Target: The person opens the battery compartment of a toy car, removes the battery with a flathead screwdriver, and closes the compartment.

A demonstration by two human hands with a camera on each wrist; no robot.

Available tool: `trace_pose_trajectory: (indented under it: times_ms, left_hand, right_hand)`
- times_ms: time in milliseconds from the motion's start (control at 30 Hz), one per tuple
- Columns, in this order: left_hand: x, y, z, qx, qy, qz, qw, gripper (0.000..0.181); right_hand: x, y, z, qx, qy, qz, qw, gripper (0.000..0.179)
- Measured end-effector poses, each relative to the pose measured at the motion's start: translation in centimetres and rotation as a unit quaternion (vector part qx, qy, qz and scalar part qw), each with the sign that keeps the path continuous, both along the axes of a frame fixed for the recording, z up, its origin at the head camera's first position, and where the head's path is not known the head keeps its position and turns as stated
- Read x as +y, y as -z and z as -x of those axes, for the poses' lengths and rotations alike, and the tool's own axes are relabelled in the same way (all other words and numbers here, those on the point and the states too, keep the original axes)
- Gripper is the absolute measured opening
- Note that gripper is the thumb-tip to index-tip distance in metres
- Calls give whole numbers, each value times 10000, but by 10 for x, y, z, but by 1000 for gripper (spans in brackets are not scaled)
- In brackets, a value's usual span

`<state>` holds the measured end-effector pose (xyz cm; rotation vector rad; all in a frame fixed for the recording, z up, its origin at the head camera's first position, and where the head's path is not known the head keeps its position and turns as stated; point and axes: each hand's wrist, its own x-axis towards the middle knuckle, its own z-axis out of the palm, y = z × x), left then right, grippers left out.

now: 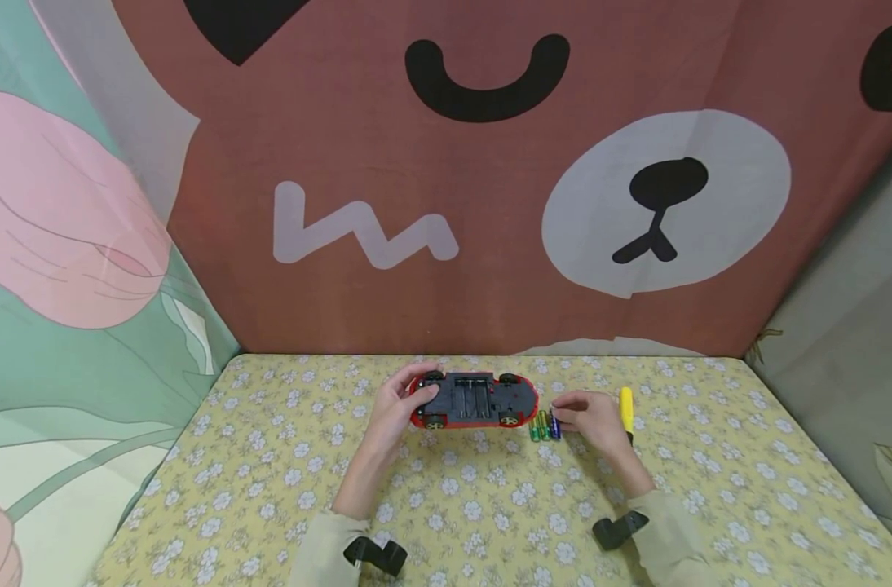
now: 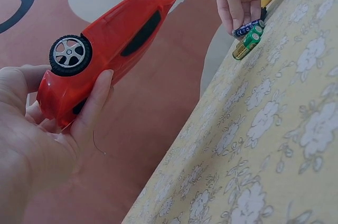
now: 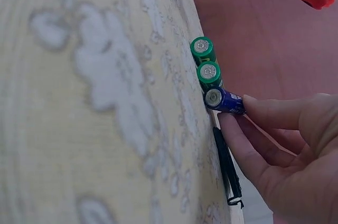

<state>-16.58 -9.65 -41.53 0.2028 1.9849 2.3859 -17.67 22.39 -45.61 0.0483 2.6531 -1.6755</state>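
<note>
My left hand [image 1: 396, 409] grips one end of a red toy car [image 2: 113, 39], which is held up off the table with its underside turned toward the head camera. On that dark underside [image 1: 515, 398] a battery compartment [image 1: 472, 398] lies uncovered, with bare slots. My right hand [image 3: 296, 150] pinches a blue battery [image 3: 224, 101] between thumb and fingers, the battery tilted and one end low at the cloth. Right beside it are two green batteries [image 3: 209, 74], side by side on the table.
A screwdriver with a yellow handle [image 1: 626, 408] lies just beyond my right hand. A flat black piece [image 3: 227, 166] sits near the right fingers. Flowered yellow cloth [image 1: 475, 522] covers the table, and a printed bear curtain [image 1: 358, 310] hangs along its back edge.
</note>
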Motion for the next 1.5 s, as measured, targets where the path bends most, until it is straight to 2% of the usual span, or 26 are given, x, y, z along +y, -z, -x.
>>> trace_pose_trajectory:
  times_ms: [333, 733, 1100, 1500]
  left_hand:
    - [0, 0, 0, 17, 5, -39, 10000, 37]
    - [0, 1, 0, 14, -24, 70, 10000, 39]
    - [0, 1, 1, -29, -6, 86, 10000, 41]
    - [0, 1, 0, -7, -24, 93, 10000, 40]
  right_hand:
    - [0, -1, -1, 152, -58, -198, 9997, 15]
    - [-2, 0, 1, 327, -143, -853, 9957, 7]
    - [-5, -1, 1, 91, -124, -690, 9975, 8]
    - [-2, -8, -2, 171, -181, -623, 9977, 13]
